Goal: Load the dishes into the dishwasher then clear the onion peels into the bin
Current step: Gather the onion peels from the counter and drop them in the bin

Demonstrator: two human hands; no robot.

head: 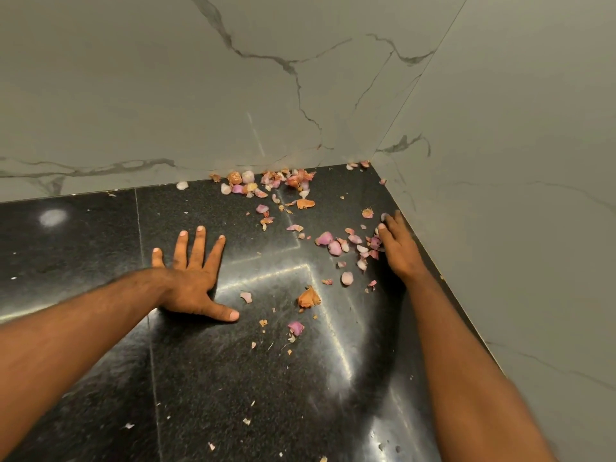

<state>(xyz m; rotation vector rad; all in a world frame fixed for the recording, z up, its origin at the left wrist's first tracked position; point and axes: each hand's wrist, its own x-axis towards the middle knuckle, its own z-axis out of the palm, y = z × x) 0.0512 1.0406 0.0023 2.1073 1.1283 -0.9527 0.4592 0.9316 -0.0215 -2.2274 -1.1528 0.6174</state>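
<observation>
While the left hand (191, 281) presses flat, fingers spread, on the black counter (83, 248), the right hand (396, 248) rests relaxed against scattered onion peels (328, 240) near the right wall (516, 161)

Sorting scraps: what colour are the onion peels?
Mostly pink, some orange onion peels, head view.

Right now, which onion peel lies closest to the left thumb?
The small pale pink peel just right of the left hand thumb; the orange peel lies farther right.

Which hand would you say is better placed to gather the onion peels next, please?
Probably the right hand: it already rests among the onion peels by the wall. The left hand lies flat on bare countertop.
</observation>
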